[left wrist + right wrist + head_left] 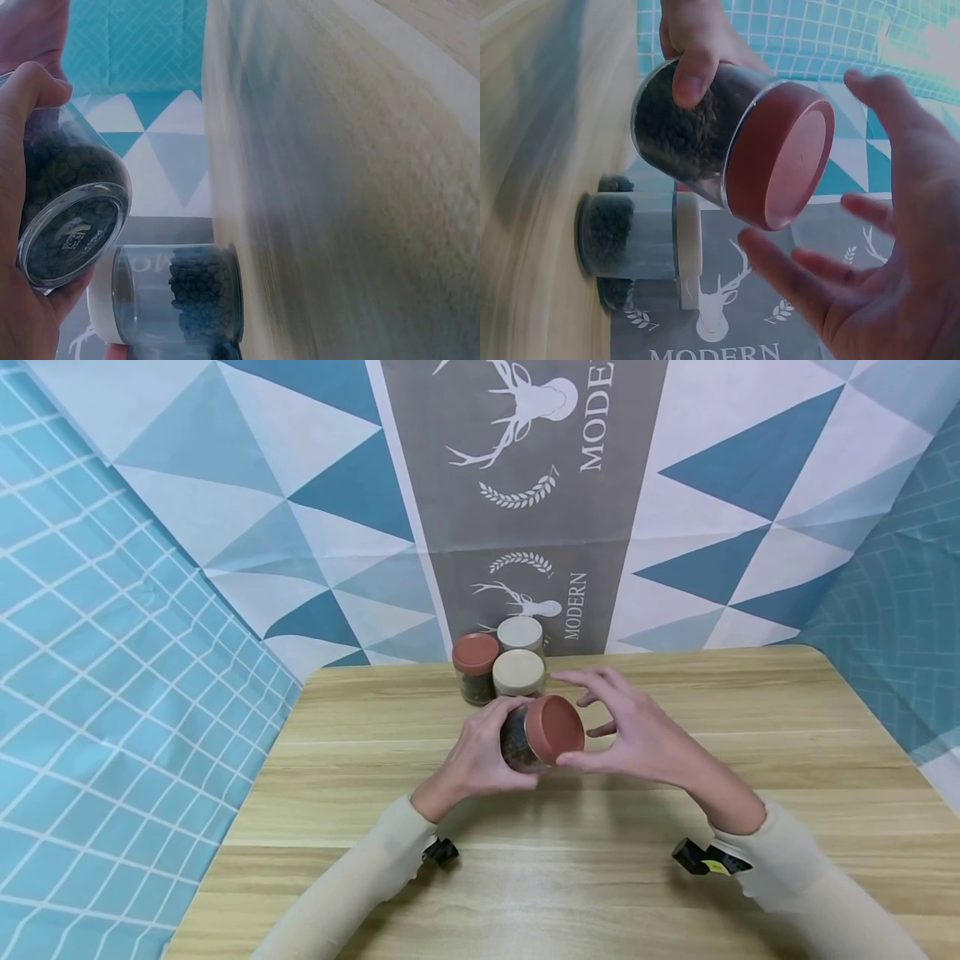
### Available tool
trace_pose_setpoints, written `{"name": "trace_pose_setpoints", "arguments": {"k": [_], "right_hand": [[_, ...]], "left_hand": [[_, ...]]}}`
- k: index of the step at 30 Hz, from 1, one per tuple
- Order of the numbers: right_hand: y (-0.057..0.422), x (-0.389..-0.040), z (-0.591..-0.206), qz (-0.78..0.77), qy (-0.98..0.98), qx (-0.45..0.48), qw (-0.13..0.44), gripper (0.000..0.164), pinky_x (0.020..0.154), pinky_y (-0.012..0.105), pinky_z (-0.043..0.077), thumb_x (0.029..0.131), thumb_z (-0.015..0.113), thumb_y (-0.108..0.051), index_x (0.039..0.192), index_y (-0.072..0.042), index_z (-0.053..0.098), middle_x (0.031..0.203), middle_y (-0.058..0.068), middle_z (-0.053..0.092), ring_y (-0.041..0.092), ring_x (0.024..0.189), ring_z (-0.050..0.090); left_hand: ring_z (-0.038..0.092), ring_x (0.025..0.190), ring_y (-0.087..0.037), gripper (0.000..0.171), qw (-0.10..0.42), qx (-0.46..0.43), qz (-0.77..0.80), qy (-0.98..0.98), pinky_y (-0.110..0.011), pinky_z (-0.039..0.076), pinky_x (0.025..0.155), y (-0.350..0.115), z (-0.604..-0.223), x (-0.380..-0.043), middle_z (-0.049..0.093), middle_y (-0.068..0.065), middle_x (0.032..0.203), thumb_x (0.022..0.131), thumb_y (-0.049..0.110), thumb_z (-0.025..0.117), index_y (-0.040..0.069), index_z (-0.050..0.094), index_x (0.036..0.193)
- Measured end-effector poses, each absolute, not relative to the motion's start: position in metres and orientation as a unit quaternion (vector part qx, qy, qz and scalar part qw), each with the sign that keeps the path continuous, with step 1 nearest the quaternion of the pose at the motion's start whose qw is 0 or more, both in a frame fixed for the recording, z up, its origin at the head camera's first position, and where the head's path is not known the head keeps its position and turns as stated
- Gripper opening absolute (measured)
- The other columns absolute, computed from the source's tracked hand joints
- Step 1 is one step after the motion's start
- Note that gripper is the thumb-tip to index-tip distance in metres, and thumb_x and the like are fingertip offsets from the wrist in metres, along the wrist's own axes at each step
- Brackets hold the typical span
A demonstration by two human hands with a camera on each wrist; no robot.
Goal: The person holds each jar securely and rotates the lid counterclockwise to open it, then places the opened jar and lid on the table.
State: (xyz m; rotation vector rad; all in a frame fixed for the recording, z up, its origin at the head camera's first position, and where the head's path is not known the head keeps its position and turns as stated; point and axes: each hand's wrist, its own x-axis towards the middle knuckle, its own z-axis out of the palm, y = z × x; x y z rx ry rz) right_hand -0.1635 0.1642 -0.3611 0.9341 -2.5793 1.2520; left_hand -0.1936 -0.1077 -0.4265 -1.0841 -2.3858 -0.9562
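Observation:
My left hand grips a clear glass jar by its body, lifted off the table. The jar is tilted, its reddish-brown lid facing right and its base showing in the left wrist view. Small dark pieces partly fill it. Close to the lid, my right hand has its fingers spread and loosely bent around one side. In the right wrist view a gap shows between those fingertips and the lid.
Behind the held jar stand two jars with pale lids, a front one and a rear one, and a red-lidded jar. They sit on the wooden table near its back edge, before a patterned wall covering.

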Motion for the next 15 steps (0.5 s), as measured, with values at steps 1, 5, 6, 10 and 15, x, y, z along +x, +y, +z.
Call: {"name": "trace_pose_setpoints", "arguments": {"k": [1,5,6,10,15], "right_hand": [[0.163,-0.163,-0.361,0.419,-0.857,0.294,0.059,0.091,0.078,0.032,0.072,0.082,0.101,-0.028,0.161,-0.021,0.058,0.144,0.014,0.06,0.035,0.123,0.071],[0.161,-0.163,-0.36,0.438,-0.86,0.257,0.04,0.085,0.075,0.029,0.071,0.085,0.099,-0.028,0.16,-0.02,0.06,0.146,0.016,0.061,0.039,0.123,0.073],[0.161,-0.163,-0.36,0.442,-0.86,0.251,0.036,0.084,0.075,0.028,0.071,0.085,0.099,-0.027,0.16,-0.02,0.061,0.147,0.017,0.061,0.039,0.123,0.073],[0.157,-0.163,-0.361,0.449,-0.858,0.248,0.027,0.083,0.074,0.026,0.07,0.085,0.099,-0.028,0.159,-0.02,0.062,0.147,0.018,0.061,0.04,0.123,0.073],[0.151,-0.162,-0.364,0.443,-0.858,0.259,0.029,0.08,0.075,0.026,0.07,0.084,0.1,-0.027,0.156,-0.019,0.066,0.139,0.016,0.064,0.033,0.117,0.071]], "left_hand": [[0.074,0.124,-0.028,0.098,0.176,-0.382,-0.337,-0.843,-0.045,0.066,0.104,-0.108,-0.427,-0.194,0.075,-0.015,0.138,0.064,0.03,0.102,0.001,0.06,0.148],[0.074,0.124,-0.028,0.099,0.175,-0.378,-0.336,-0.845,-0.046,0.067,0.104,-0.108,-0.427,-0.193,0.075,-0.015,0.138,0.064,0.029,0.102,0.001,0.06,0.148],[0.074,0.124,-0.028,0.099,0.174,-0.377,-0.335,-0.846,-0.046,0.067,0.103,-0.108,-0.427,-0.193,0.075,-0.015,0.138,0.064,0.029,0.102,0.001,0.06,0.149],[0.075,0.122,-0.028,0.1,0.172,-0.38,-0.333,-0.846,-0.045,0.067,0.102,-0.108,-0.427,-0.193,0.075,-0.015,0.137,0.064,0.029,0.103,0.001,0.06,0.149],[0.075,0.122,-0.027,0.099,0.172,-0.388,-0.327,-0.844,-0.044,0.067,0.103,-0.106,-0.427,-0.194,0.075,-0.015,0.137,0.065,0.03,0.103,0.001,0.059,0.149]]}}
